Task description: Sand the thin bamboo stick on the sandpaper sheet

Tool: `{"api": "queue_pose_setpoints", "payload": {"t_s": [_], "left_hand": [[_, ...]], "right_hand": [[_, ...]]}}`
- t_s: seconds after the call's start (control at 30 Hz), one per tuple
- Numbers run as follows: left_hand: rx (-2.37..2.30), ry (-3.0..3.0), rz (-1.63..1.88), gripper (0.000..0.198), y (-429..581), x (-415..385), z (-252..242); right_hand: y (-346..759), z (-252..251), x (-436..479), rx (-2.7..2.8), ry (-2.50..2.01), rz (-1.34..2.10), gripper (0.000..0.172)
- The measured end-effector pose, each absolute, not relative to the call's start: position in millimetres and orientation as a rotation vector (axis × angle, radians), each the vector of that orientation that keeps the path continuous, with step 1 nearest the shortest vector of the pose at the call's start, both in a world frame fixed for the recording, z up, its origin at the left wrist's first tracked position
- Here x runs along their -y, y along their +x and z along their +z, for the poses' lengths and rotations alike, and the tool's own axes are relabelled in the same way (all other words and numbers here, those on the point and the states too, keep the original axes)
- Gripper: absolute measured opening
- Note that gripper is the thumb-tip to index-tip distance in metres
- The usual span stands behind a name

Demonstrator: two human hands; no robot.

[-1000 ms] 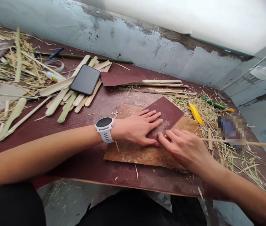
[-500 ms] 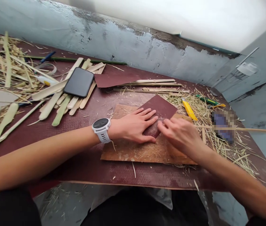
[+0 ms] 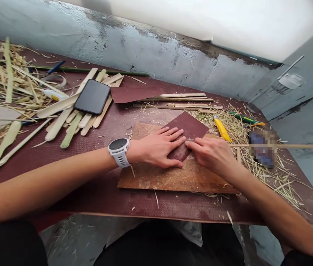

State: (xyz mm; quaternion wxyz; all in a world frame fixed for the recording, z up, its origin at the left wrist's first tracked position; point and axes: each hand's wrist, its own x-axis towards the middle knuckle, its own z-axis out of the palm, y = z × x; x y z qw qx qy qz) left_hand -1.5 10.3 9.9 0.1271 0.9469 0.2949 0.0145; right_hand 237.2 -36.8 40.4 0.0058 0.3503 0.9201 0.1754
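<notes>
My left hand (image 3: 159, 148) lies flat with fingers spread, pressing on a dark red-brown sheet of sandpaper (image 3: 192, 123). Beneath the sheet is a brown wooden board (image 3: 151, 181) dusted with fine shavings. Close by the left fingertips, my right hand (image 3: 214, 153) is closed in a pinch on a thin bamboo strip (image 3: 297, 146). The long end of this strip sticks out to the right past the hand, over the shavings. Its other end is at the sandpaper's right edge, mostly hidden by my fingers.
A yellow utility knife (image 3: 222, 128) and a green-handled tool (image 3: 243, 118) lie on bamboo shavings (image 3: 281, 186) at right, near a blurred-out object (image 3: 263, 149). Left of the board, a black phone (image 3: 92, 96) rests on flat bamboo pieces (image 3: 59, 125). Another sandpaper sheet (image 3: 134, 94) lies behind.
My right hand has shifted slightly away from me with the bamboo strip, whose outer end now sits a little higher in view. The left hand stays pressed on the sandpaper.
</notes>
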Motion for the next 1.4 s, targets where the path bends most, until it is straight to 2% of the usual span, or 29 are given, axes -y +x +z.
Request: {"api": "queue_pose_setpoints", "payload": {"t_s": [0.13,0.23,0.4,0.53,0.67,0.8,0.93,1.1,1.23,1.4], "left_hand": [[-0.825,2.769,0.019,0.098,-1.0,-9.4,11.5],[-0.831,2.775,0.036,0.102,-1.0,-9.4,11.8],[-0.825,2.778,0.014,0.1,-1.0,-9.5,11.7],[-0.83,2.774,0.022,0.103,-0.3,-9.4,12.3],[-0.818,2.778,0.002,0.1,0.5,-10.0,12.4],[-0.838,2.777,0.01,0.104,0.9,-10.1,12.3],[-0.83,2.767,0.028,0.101,0.3,-10.2,11.1],[-0.845,2.75,0.063,0.103,0.4,-10.8,9.4],[-0.845,2.775,0.057,0.098,1.0,-10.8,9.0],[-0.853,2.757,0.082,0.103,1.3,-10.9,7.7]], "right_hand": [[236.3,38.6,42.2,-2.895,1.028,0.331,0.023],[236.6,38.2,43.1,-2.85,1.209,0.442,0.025],[237.1,39.4,43.8,-2.88,1.046,0.338,0.023],[238.4,40.0,45.1,-2.836,1.169,0.455,0.024],[240.6,41.4,46.4,-2.872,1.071,0.259,0.022],[241.9,43.0,45.9,-2.796,1.254,0.419,0.023],[241.8,41.5,46.6,-2.874,1.068,0.329,0.022],[241.5,40.9,45.3,-2.821,1.226,0.476,0.024],[239.6,42.9,46.4,-2.879,1.032,0.292,0.026],[242.5,44.2,39.0,-2.751,1.315,0.467,0.024]]}}
